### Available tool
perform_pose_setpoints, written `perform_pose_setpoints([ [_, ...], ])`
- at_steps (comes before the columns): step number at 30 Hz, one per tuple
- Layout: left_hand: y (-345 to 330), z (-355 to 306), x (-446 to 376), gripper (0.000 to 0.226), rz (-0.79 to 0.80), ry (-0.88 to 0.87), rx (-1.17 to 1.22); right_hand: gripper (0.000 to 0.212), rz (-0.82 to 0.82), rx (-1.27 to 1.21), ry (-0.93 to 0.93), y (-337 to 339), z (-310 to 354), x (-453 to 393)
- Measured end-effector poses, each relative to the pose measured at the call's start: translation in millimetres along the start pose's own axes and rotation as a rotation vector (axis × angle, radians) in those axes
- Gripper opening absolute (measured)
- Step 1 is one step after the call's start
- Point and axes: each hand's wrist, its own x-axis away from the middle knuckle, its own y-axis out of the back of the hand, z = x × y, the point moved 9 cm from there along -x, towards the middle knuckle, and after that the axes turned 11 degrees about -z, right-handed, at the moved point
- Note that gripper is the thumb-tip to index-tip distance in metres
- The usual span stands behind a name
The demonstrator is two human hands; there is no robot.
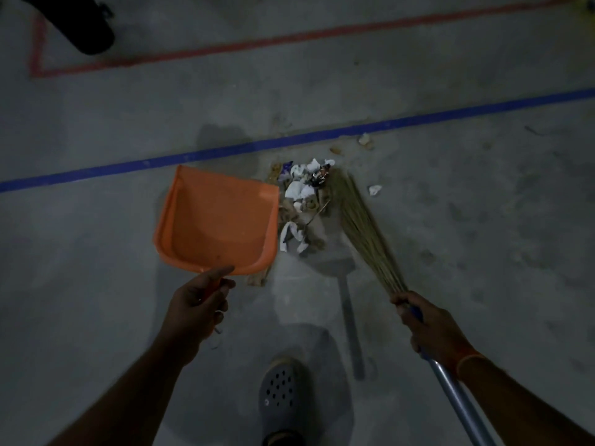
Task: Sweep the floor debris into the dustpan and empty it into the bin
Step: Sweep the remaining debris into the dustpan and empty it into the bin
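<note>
The orange dustpan holds no debris yet, its handle gripped by the left hand, while the right hand clasps the broom

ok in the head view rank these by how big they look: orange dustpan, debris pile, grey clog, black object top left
1. orange dustpan
2. debris pile
3. grey clog and black object: alike in look; both cut off by the frame, and the clog lies nearer the camera, so unranked.
</note>
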Motion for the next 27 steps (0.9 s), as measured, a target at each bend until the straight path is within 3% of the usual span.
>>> perform_pose_setpoints([
  [9,-83,4,1,0.036,-0.066,0.026,0.027,0.016,-0.059,0.150,0.128,101,8,-143],
  [16,-156,29,6,0.036,-0.262,0.026,0.118,0.015,-0.021,0.270,0.228,145,13,-274],
  [22,-195,66,13,0.035,-0.303,0.057,0.156,0.016,0.164,0.493,0.323,130,13,-342],
  [27,-194,95,24,0.037,-0.331,0.105,0.155,0.016,0.317,0.686,0.515,87,21,-333],
])
